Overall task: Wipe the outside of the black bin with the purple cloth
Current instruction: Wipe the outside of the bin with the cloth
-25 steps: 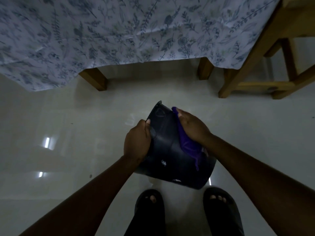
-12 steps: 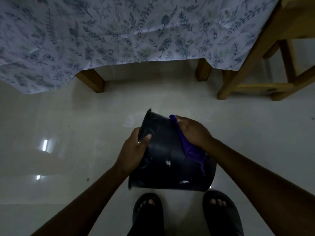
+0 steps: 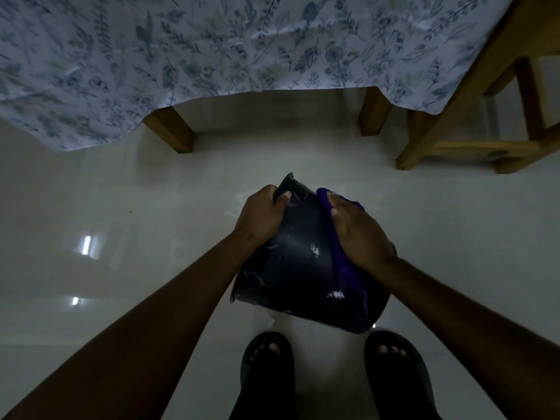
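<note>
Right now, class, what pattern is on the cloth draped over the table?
White tablecloth with blue-grey leaf and flower sprigs, seen in the head view.

The floor (image 3: pixel 91 207) is pale, glossy tile, dim overall. Two small bright reflections (image 3: pixel 87 245) of a light sit on it at the left, one nearer than the other. Along the top hangs a white tablecloth (image 3: pixel 212 47) printed with blue-grey leaves and flowers, its edge drooping lower at the left. Two wooden table legs (image 3: pixel 171 131) show below the cloth, standing on the floor, one left and one further right. At the far right stands a wooden chair (image 3: pixel 472 116) with slanted legs and low rungs, just beside the cloth's corner.
</note>
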A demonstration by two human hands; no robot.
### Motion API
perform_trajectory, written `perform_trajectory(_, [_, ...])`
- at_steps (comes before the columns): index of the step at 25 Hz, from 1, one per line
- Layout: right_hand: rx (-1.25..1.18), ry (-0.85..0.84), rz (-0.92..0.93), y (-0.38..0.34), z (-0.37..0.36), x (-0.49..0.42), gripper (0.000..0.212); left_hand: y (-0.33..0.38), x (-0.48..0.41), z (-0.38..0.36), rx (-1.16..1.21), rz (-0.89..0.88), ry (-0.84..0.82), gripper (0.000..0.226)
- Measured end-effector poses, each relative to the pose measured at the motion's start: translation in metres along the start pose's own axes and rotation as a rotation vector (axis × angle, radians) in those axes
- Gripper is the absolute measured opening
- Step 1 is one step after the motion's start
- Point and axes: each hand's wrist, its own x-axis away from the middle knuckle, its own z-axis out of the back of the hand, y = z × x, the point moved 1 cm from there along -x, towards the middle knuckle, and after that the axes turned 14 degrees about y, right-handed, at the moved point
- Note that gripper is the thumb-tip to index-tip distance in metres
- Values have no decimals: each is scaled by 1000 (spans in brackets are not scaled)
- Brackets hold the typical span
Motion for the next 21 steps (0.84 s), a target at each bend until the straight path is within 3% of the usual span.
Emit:
perform_trajectory(2, [105, 51, 59, -3, -3, 38, 52, -2, -3, -1, -21, -3, 13, 26])
perform_trajectory(4, [246, 26, 265, -23, -7, 95, 54, -5, -3, -3, -27, -7, 18, 27])
perform_trajectory(6, [247, 8, 381, -27, -13, 89, 54, -4, -5, -3, -22, -20, 15, 29])
perform_trajectory(10, [95, -8, 85, -15, -6, 14, 55, -2, -4, -1, -42, -7, 15, 29])
perform_trajectory(12, [131, 44, 74, -12, -6, 37, 54, -6, -1, -1, -43, 2, -7, 31])
perform_trajectory(16, [237, 64, 266, -24, -12, 93, 53, 6, -7, 1, -10, 2, -45, 34])
perform_trajectory(19, [151, 101, 101, -12, -1, 34, 50, 3, 15, 13, 110, 17, -140, 27])
perform_trajectory(21, [57, 100, -17, 0, 8, 17, 48, -7, 35, 17, 96, -39, -67, 26])
